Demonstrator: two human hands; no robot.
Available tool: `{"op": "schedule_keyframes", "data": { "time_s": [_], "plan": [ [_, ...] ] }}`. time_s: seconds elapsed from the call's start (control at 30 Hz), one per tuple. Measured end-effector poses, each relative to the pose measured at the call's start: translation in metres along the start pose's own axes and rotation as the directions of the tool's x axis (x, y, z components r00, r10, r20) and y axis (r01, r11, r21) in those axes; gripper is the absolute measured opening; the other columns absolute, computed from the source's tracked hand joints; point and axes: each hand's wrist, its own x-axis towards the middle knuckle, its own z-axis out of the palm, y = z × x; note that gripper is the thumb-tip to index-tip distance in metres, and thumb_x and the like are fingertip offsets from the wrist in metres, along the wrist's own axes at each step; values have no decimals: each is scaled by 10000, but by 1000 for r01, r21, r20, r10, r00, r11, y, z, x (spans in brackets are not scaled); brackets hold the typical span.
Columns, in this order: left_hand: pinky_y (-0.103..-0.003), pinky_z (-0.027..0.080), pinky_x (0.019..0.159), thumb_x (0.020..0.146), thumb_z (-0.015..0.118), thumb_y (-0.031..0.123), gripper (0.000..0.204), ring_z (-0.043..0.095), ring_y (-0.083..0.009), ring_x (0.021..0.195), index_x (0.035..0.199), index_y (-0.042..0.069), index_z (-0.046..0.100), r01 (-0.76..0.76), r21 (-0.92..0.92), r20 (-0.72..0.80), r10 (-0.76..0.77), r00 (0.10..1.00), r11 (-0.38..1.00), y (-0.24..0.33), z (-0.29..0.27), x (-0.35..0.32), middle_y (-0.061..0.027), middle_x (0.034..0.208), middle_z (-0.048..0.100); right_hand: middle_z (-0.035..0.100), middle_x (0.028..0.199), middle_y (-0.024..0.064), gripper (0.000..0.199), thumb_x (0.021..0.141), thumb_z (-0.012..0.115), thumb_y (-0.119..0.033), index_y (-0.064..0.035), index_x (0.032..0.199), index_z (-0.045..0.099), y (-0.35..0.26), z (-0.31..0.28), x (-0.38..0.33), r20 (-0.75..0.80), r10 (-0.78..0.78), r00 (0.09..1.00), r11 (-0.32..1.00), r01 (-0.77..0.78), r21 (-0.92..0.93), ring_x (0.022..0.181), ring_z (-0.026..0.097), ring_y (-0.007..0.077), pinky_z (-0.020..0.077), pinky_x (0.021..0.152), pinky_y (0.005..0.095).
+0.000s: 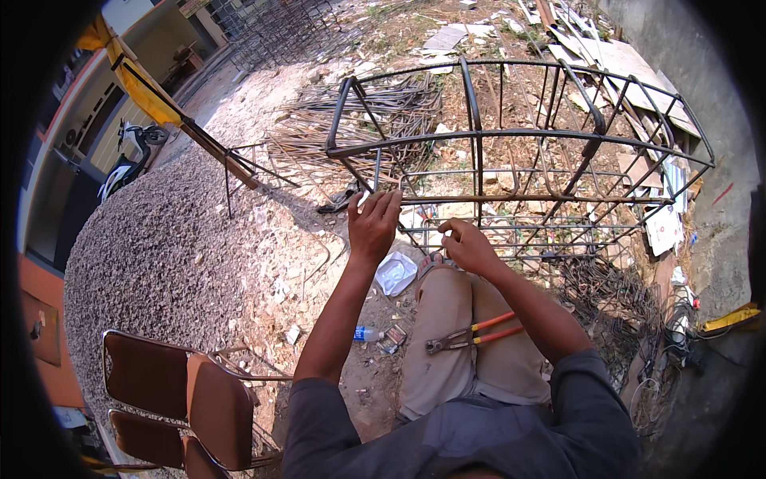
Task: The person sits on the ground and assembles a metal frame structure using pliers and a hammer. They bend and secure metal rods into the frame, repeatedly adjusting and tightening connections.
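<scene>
A long cage of dark steel rebar (476, 108) stretches from in front of me toward the right. At the corner of its near left end, my left hand (375, 225) is closed over a lower bar. My right hand (471, 246) is just right of it, in front of the cage's lower bars, with fingers curled into a pinch. What those fingers hold, if anything, is too small to make out. A pair of pincers (475, 331) with orange handles lies across my thighs, untouched by either hand.
Left are a grey gravel heap (167, 247) and brown folding chairs (219, 411). A white plastic wrapper (396, 273) and water bottle (366, 334) lie near my legs. Beyond is a pile of bent rebar (319, 132); boards (618, 68) lean toward the concrete wall (722, 231).
</scene>
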Motion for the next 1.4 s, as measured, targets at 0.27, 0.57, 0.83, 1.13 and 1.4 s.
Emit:
{"op": "schedule_keyframes", "data": {
  "time_s": [0.27, 0.57, 0.83, 1.13, 1.4],
  "plan": [
    [-392, 340, 1002, 889, 678, 167, 194, 672, -120, 876, 1083, 167, 690, -41, -77, 43, 44, 998, 996, -13, 10, -1, 36, 933, 712, 653, 906, 17, 353, 941, 587, -75, -99, 1293, 600, -5, 61, 52, 72, 256, 964, 581, -213, 785, 717, 598, 97, 460, 605, 247],
    [-395, 323, 1014, 898, 612, 108, 256, 679, -117, 909, 1134, 173, 687, 39, -106, 27, -37, 999, 994, -5, 11, -1, 32, 984, 722, 656, 995, -24, 379, 879, 590, -95, -88, 1254, 644, 1, 70, 70, 83, 52, 995, 140, -90, 986, 761, 562, 108, 473, 704, 272],
    [-401, 322, 996, 887, 656, 139, 183, 671, -124, 956, 1063, 169, 695, 35, -118, -20, -38, 999, 992, -6, 12, -1, 41, 974, 714, 660, 897, -50, 338, 888, 704, -507, -182, 980, 692, -16, 69, 95, 151, 252, 956, 134, -189, 973, 833, 555, 105, 361, 699, 298],
    [-412, 325, 1020, 870, 636, 123, 193, 651, -119, 960, 1051, 180, 675, 16, -144, 3, -15, 1000, 989, -12, 14, -2, 52, 965, 686, 643, 898, -42, 102, 893, 704, -224, -173, 972, 664, -10, 76, 91, 174, 193, 966, 138, -202, 970, 851, 566, 118, 446, 754, 347],
    [-395, 328, 1010, 863, 686, 167, 207, 664, -120, 928, 1068, 187, 700, 20, -119, 25, -17, 1000, 993, -13, 8, 0, 51, 946, 705, 676, 934, 12, 329, 867, 751, -62, -42, 1179, 650, -16, 75, 59, -149, 36, 988, 426, 120, 897, 808, 602, 74, 484, 681, 250]
  ]
}}
